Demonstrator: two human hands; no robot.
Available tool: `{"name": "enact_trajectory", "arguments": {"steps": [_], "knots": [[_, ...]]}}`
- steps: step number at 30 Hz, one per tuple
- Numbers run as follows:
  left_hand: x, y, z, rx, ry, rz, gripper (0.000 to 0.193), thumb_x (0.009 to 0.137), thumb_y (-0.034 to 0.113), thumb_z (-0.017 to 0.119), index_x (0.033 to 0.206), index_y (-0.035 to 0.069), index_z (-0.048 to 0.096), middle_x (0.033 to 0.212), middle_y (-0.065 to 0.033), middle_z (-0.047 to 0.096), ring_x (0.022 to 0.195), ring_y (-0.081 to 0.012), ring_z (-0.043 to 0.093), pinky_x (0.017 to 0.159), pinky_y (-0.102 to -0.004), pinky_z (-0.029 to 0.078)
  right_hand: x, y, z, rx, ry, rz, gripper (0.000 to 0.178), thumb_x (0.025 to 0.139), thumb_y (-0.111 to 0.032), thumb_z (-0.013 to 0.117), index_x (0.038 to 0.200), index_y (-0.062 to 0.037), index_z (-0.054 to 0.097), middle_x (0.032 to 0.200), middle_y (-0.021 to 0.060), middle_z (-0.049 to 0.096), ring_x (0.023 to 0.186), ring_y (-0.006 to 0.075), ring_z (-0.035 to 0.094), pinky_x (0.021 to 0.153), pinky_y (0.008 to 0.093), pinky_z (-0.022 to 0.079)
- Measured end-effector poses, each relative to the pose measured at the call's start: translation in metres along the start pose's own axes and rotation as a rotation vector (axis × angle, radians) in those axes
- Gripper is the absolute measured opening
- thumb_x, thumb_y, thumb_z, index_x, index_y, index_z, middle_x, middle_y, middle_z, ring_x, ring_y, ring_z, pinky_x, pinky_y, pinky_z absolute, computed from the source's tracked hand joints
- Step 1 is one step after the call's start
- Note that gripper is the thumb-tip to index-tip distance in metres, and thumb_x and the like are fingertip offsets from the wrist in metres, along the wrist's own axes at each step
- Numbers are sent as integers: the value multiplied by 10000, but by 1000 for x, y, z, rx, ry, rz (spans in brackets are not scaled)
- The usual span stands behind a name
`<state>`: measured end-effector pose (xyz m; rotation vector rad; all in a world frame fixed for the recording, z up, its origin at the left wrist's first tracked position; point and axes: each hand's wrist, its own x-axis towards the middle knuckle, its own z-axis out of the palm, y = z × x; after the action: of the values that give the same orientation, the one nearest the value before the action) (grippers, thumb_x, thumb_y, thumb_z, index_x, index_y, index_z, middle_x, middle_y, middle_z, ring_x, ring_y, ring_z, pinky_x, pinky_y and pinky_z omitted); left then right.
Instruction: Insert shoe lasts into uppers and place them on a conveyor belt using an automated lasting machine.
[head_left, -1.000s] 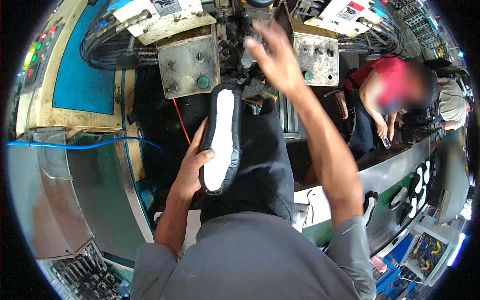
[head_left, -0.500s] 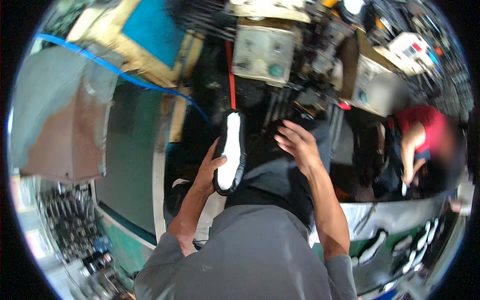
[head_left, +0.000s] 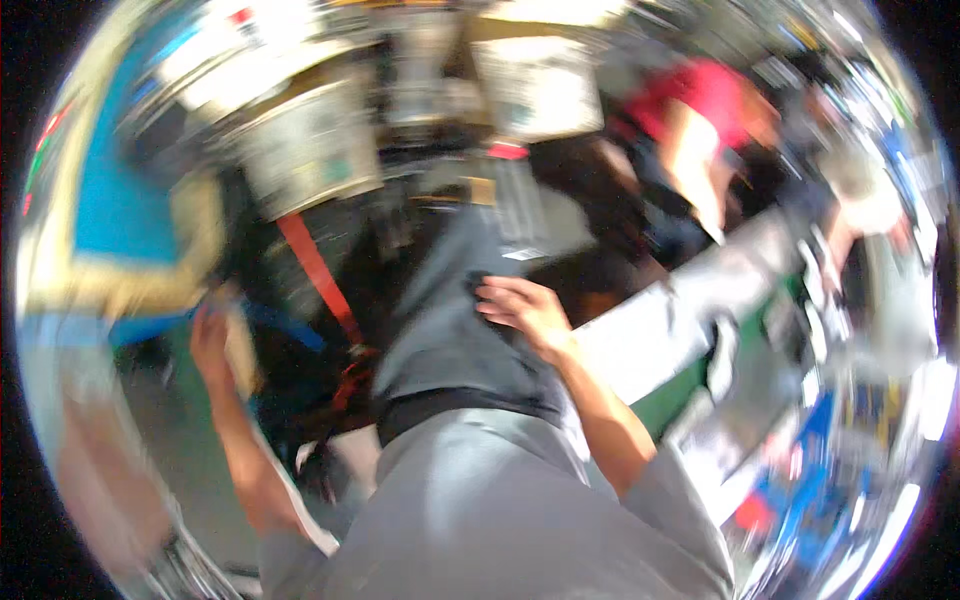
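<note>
My left hand (head_left: 212, 340) is stretched out to the left, beside a wooden post (head_left: 240, 355) and a blue hose (head_left: 285, 322). Motion smears its fingers, and I can make out nothing in them. My right hand (head_left: 528, 312) is over my dark trousers (head_left: 440, 340). Its fingers are bent together, with a small dark patch at their tips that I cannot identify. White-soled shoes (head_left: 720, 355) lie on the green belt to the right, beyond a grey metal edge (head_left: 640, 335).
A red strap (head_left: 318, 275) runs down from a pale control box (head_left: 312, 150). A blue panel (head_left: 130, 150) in a wooden frame stands at the far left. A co-worker in a red top (head_left: 705, 100) bends over at the upper right. Everything is blurred.
The view has swung to the right. The black shoe with the white sole has left my left hand's visible grasp, and that hand has moved out left. My right hand's fingers have drawn together.
</note>
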<state>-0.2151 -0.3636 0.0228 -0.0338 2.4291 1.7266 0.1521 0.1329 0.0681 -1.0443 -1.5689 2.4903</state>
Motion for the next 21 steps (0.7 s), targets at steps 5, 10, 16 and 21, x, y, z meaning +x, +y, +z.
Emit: {"name": "enact_trajectory", "arguments": {"steps": [5, 10, 16, 21], "knots": [[-94, 54, 279, -396, -674, -69, 497, 1057, 94, 670, 1528, -34, 576, 1436, -226, 668, 1258, -310, 710, 1113, -419, 557, -93, 101, -165, -306, 683, -191, 424, 1051, -184, 676, 1382, 80, 683, 1210, 147, 786, 1047, 238, 760, 940, 382, 618], [-255, 108, 436, 66, -1310, 562, 417, 1022, 32, 666, 1437, -8, 659, 1401, -188, 709, 1260, -314, 704, 1114, -393, 537, -331, 251, -318, -866, 1589, 258, 480, 945, -258, 726, 1366, -27, 722, 1233, 218, 797, 1159, 362, 773, 1049, 447, 591], [-258, 119, 420, 318, -1360, 539, 357, 973, -68, 606, 1301, -8, 736, 1358, -188, 731, 1288, -330, 689, 1128, -388, 509, -424, 298, -367, -703, 1817, 532, 774, 839, -414, 791, 1467, 10, 636, 1192, 288, 733, 1189, 461, 694, 1072, 529, 541], [-244, 113, 417, 357, -1342, 405, 319, 1023, -29, 625, 1319, 3, 738, 1339, -139, 754, 1228, -259, 718, 1054, -344, 539, -405, 273, -409, -499, 1546, 553, 991, 814, -518, 848, 1640, -97, 498, 1475, 304, 641, 1411, 483, 568, 1175, 513, 471]]}}
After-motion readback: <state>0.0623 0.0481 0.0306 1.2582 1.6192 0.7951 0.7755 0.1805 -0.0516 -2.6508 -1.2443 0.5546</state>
